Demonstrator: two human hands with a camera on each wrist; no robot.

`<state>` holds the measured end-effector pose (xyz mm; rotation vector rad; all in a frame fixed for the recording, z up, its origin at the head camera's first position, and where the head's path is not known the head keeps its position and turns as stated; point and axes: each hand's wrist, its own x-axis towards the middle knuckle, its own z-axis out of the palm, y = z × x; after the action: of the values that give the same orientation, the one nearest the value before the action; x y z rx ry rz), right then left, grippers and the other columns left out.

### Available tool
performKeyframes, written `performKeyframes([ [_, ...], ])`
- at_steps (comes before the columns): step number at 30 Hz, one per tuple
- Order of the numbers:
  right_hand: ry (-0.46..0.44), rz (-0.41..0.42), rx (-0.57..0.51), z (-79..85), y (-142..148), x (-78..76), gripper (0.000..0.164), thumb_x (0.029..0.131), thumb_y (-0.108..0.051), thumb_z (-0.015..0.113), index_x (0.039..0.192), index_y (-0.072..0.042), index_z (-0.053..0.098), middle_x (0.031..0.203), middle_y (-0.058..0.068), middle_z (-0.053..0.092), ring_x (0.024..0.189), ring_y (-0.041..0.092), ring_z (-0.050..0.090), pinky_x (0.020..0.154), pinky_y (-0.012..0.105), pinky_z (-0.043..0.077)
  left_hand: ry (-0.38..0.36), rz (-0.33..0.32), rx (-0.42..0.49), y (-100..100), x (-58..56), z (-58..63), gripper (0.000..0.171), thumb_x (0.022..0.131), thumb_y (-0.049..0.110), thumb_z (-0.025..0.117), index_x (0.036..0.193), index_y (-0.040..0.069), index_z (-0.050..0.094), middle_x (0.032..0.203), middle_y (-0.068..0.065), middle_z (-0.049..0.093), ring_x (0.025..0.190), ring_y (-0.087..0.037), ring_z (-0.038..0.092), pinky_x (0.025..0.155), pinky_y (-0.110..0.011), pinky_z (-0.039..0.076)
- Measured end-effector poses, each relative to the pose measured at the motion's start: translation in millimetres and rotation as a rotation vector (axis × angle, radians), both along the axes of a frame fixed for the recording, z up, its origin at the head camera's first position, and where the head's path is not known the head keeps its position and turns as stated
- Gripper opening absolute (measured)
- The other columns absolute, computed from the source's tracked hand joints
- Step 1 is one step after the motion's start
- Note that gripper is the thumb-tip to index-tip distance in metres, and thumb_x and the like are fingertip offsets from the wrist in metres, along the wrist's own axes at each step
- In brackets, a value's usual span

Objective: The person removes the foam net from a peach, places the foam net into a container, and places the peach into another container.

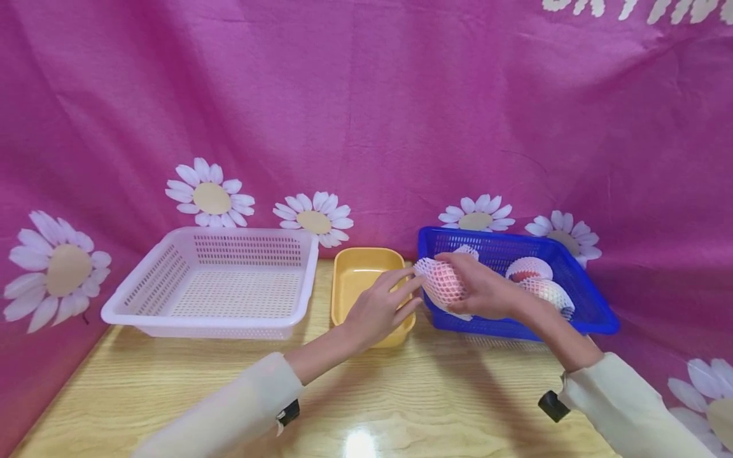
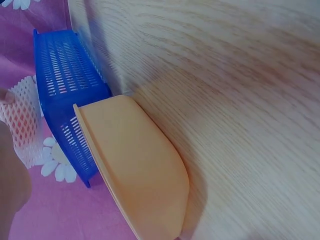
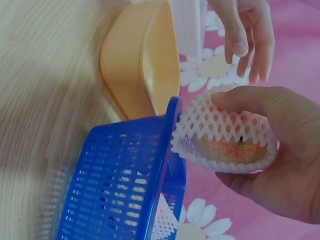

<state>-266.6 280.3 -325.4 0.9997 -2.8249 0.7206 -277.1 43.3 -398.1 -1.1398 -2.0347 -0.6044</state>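
Observation:
My right hand point(image 1: 487, 286) grips an apple in a white foam net point(image 1: 443, 283) above the left end of the blue basket point(image 1: 595, 318). Red and yellow skin with a dark stem shows at the net's open end in the right wrist view, where thumb and fingers hold the netted apple point(image 3: 225, 135) from either side. Over the yellow tub point(image 1: 366, 254) reaches my left hand point(image 1: 375, 312), its fingers loosely extended toward the net. A small gap parts those fingers from the net in the right wrist view. Other netted fruits point(image 1: 529, 268) lie inside the blue basket.
At the left of the wooden table point(image 1: 366, 407) stands a white slotted basket point(image 1: 206, 322). The yellow tub sits between the two baskets. Behind them hangs a pink cloth point(image 1: 378, 127) printed with daisies.

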Motion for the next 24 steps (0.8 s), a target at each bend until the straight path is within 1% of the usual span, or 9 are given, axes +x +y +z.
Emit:
performKeyframes([
  [5,0.007,0.027,0.009,-0.6,-8.7,3.6,0.08,0.072,0.001,0.082,0.141,0.007,0.041,0.129,0.025,0.052,0.117,0.036,0.051,0.1,0.056,0.043,0.024,-0.015,0.018,-9.3,2.4,0.4,0.039,0.092,0.019,0.073,0.129,0.009,0.066,0.13,-0.013,0.061,0.115,-0.027,0.06,0.092,-0.031,0.054],
  [9,0.001,0.035,0.016,-2.1,-15.2,5.9,0.081,0.073,-0.001,0.083,0.142,0.005,0.041,0.132,0.023,0.051,0.12,0.035,0.05,0.101,0.055,0.043,0.044,-0.028,0.007,-14.6,2.8,0.4,0.04,0.093,0.021,0.073,0.13,0.009,0.065,0.13,-0.013,0.061,0.115,-0.025,0.059,0.097,-0.029,0.05],
  [12,0.015,0.047,0.023,-3.7,-19.4,8.0,0.081,0.072,-0.003,0.084,0.142,0.004,0.043,0.134,0.021,0.051,0.122,0.034,0.049,0.102,0.055,0.042,0.052,-0.035,0.002,-16.9,3.0,-0.1,0.04,0.092,0.02,0.073,0.13,0.009,0.064,0.13,-0.012,0.061,0.116,-0.024,0.059,0.101,-0.028,0.047],
  [15,0.032,0.063,0.025,-4.9,-23.6,10.4,0.081,0.072,-0.003,0.084,0.141,0.003,0.044,0.133,0.019,0.053,0.12,0.033,0.051,0.1,0.053,0.045,0.058,-0.039,0.003,-20.0,3.4,-2.0,0.041,0.092,0.02,0.074,0.13,0.009,0.064,0.13,-0.012,0.061,0.117,-0.024,0.059,0.103,-0.028,0.045],
  [17,0.033,0.074,0.02,-5.0,-26.6,12.4,0.081,0.071,-0.002,0.085,0.141,0.002,0.044,0.131,0.018,0.054,0.116,0.032,0.053,0.096,0.051,0.048,0.066,-0.046,0.006,-23.3,4.0,-3.4,0.042,0.091,0.019,0.074,0.131,0.008,0.063,0.131,-0.013,0.06,0.118,-0.025,0.058,0.103,-0.028,0.045],
  [21,0.008,0.08,0.026,-5.8,-31.9,15.9,0.082,0.071,-0.002,0.086,0.142,0.0,0.044,0.131,0.016,0.054,0.114,0.029,0.054,0.093,0.048,0.051,0.079,-0.056,0.005,-31.2,6.9,-5.6,0.046,0.09,0.018,0.075,0.133,0.007,0.062,0.131,-0.013,0.06,0.119,-0.025,0.057,0.103,-0.03,0.045],
  [24,0.004,0.085,0.038,-7.2,-35.2,17.8,0.084,0.072,-0.004,0.087,0.143,0.001,0.043,0.133,0.016,0.054,0.117,0.029,0.053,0.097,0.05,0.048,0.081,-0.067,0.006,-36.5,10.7,-6.8,0.047,0.089,0.017,0.076,0.132,0.007,0.062,0.129,-0.013,0.06,0.118,-0.025,0.058,0.102,-0.031,0.047],
])
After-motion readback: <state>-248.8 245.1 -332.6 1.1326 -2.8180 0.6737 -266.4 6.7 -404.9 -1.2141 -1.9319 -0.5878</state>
